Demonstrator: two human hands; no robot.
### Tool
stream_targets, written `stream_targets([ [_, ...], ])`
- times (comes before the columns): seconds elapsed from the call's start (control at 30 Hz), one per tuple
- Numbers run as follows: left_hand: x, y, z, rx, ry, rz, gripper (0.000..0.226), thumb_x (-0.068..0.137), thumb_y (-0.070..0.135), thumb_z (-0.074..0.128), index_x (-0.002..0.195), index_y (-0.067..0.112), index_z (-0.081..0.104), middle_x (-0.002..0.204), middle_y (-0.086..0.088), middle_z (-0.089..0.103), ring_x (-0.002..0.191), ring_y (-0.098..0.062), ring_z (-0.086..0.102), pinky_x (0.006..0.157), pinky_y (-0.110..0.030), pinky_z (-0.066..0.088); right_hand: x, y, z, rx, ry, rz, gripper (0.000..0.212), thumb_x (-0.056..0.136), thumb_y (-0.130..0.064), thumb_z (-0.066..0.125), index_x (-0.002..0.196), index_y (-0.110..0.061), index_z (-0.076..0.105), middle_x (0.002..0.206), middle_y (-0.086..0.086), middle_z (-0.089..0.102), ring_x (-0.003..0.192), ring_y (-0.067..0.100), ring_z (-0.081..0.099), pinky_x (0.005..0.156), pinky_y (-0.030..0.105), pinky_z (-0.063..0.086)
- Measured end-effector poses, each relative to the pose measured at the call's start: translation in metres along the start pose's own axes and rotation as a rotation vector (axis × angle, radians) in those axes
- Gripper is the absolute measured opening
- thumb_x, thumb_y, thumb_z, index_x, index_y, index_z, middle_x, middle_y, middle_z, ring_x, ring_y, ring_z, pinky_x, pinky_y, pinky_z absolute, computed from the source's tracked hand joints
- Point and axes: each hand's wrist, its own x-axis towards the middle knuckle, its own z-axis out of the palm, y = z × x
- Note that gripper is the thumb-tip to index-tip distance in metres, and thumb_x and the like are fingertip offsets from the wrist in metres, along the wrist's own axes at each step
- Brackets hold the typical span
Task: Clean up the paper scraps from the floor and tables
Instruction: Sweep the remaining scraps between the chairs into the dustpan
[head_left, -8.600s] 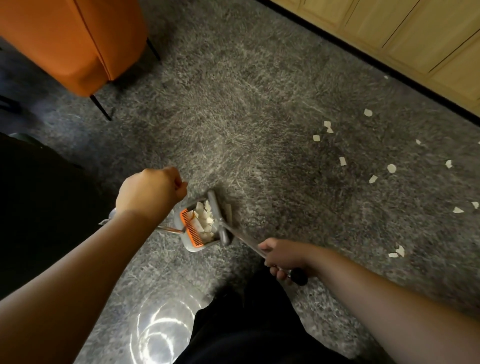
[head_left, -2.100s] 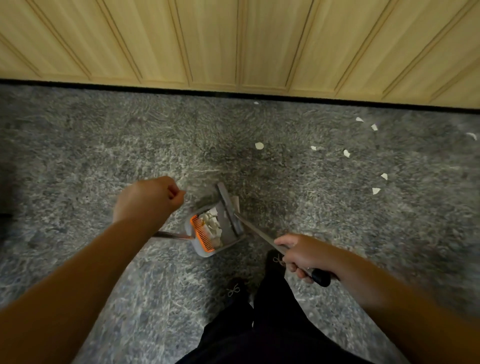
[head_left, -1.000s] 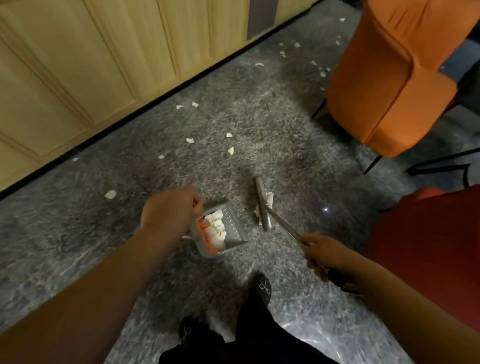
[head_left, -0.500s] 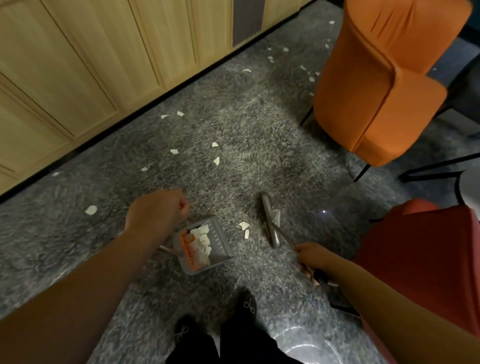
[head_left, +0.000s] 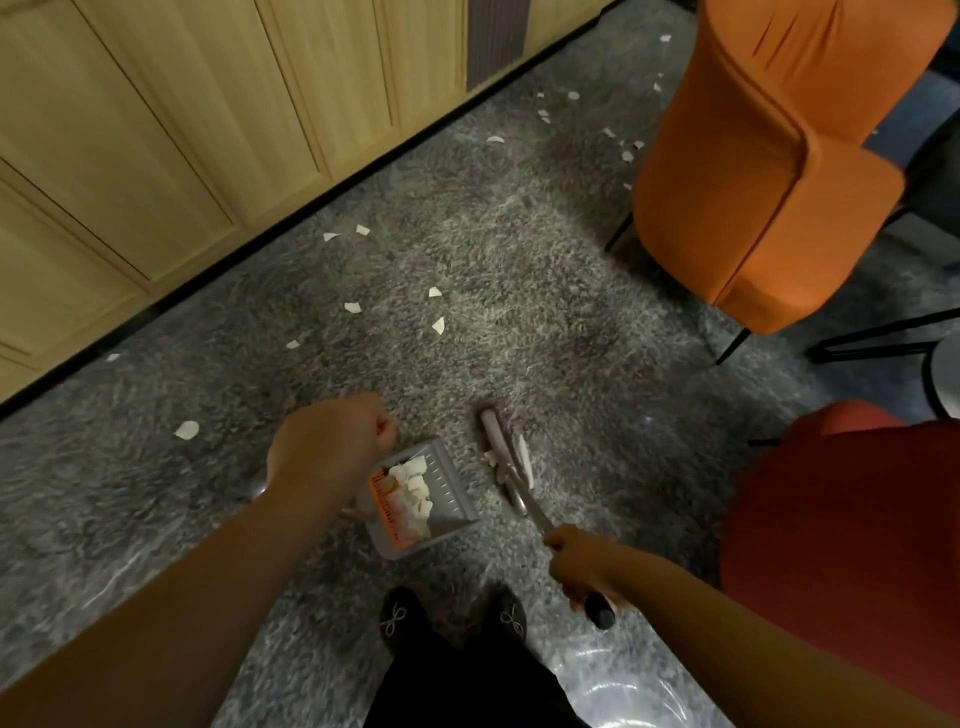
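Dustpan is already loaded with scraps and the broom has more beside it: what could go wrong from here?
1. The dustpan hangs tilted in the left hand; its heaped scraps could spill back onto the carpet.
2. Scraps by the broom head may snag in the shaggy pile.
3. The orange chair may hide nearby scraps from the broom.

A shaggy grey carpet (head_left: 519, 291) covers the floor. Pale wooden panelled cabinets (head_left: 171, 114) run along its far left edge, above a dark baseboard strip (head_left: 322, 189). An orange upholstered chair (head_left: 769, 156) on thin black legs stands at the carpet's far right, with a red seat (head_left: 852, 530) nearer on the right.
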Motion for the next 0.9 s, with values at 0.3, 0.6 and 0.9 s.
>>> stream_targets([
  [0.3,-0.01,-0.003,-0.012,-0.053,-0.069,0.002,0.019,0.09,0.045,0.061,0.084,0.027,0.057,0.062,0.006,0.057,0.059,-0.017,0.058,0.055,-0.031,0.051,-0.035,-0.033,0.028,-0.116,-0.09,-0.058,0.05,0.092,-0.002,0.039,0.137,-0.023,0.042,0.081,0.007,0.052,0.05,0.014,0.05,0.044,0.023,0.042],
  [0.6,-0.021,-0.062,-0.019,-0.161,0.005,-0.159,0.022,0.092,0.051,0.051,0.078,0.035,0.057,0.072,0.007,0.066,0.065,-0.018,0.059,0.055,-0.028,0.043,-0.061,-0.064,0.036,-0.044,-0.082,-0.088,0.045,0.091,-0.001,0.041,0.13,-0.022,0.047,0.07,0.009,0.056,0.041,0.012,0.053,0.041,0.022,0.043],
  [0.9,-0.03,-0.131,-0.027,-0.223,0.094,-0.382,0.024,0.089,0.057,0.05,0.079,0.036,0.058,0.072,0.004,0.064,0.06,-0.017,0.054,0.053,-0.027,0.042,-0.046,-0.102,0.036,0.244,0.013,-0.15,0.034,0.089,0.0,0.043,0.104,-0.028,0.054,0.055,0.006,0.054,0.039,0.014,0.047,0.04,0.021,0.038],
])
